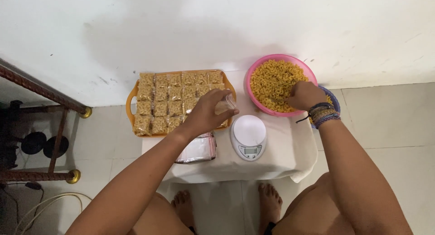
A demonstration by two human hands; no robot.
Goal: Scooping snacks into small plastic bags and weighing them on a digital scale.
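Observation:
My left hand [209, 109] holds a small clear plastic bag [228, 103] above the right edge of an orange tray [131, 99] that is filled with several small packets of macaroni [159, 107]. My right hand [304, 95], with braided bracelets on the wrist, reaches into a pink bowl [253, 72] full of loose dry macaroni [272, 81], fingers closed in the pasta. A white kitchen scale [248, 136] with an empty round platform sits between my hands, nearer to me.
A small table under a white cloth [290, 158] carries everything. A stack of clear bags [197, 149] lies under my left forearm. A blue bowl [334, 99] peeks out behind my right wrist. Dark wooden furniture [45, 126] stands left; my bare feet below.

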